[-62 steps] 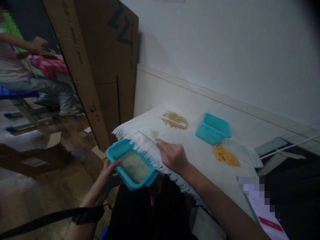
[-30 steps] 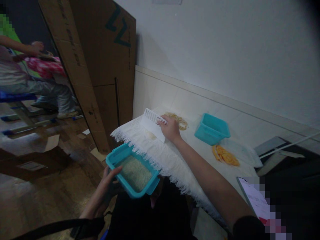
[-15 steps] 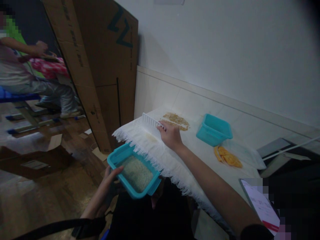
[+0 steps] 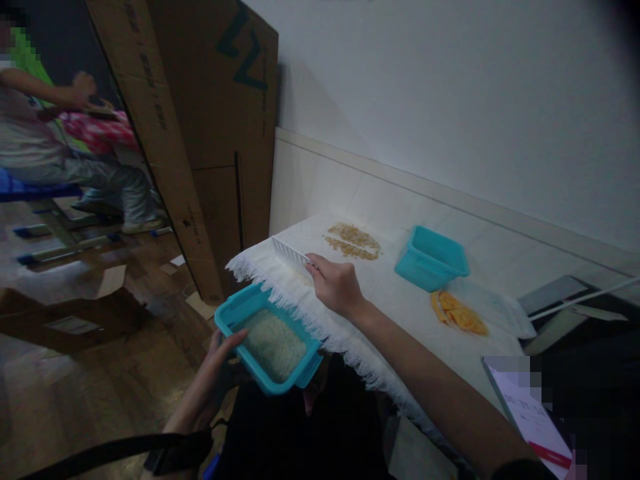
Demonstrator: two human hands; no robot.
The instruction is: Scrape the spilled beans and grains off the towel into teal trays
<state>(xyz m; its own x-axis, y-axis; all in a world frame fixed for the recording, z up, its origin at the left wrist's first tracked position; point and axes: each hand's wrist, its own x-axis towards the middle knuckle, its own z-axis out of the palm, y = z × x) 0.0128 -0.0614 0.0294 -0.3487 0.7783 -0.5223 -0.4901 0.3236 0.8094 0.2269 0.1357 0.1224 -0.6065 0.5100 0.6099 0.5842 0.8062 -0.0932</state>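
Note:
My left hand [image 4: 216, 370] grips the near left corner of a teal tub [image 4: 235, 305] filled with white rice [image 4: 273, 343], held just below the fringed edge of the white cloth [image 4: 400, 303] on the table. My right hand [image 4: 336, 285] is closed on a white toothed scraper [image 4: 290, 251], whose edge rests on the cloth above the tub. Two rows of brown grains [image 4: 353, 241] lie farther back on the cloth.
A second teal tub [image 4: 431, 259] stands at the back right, with a yellow cloth [image 4: 459, 313] and a clear lid [image 4: 493, 308] beside it. A tall cardboard box [image 4: 200, 120] leans at the left. Other people sit at the far left [image 4: 55, 133]. A printed sheet [image 4: 533, 417] lies at the near right.
My right hand reached back with the scraper, set it down on the cloth and has drawn it toward the cloth's near edge. My left hand has kept the rice tub in place.

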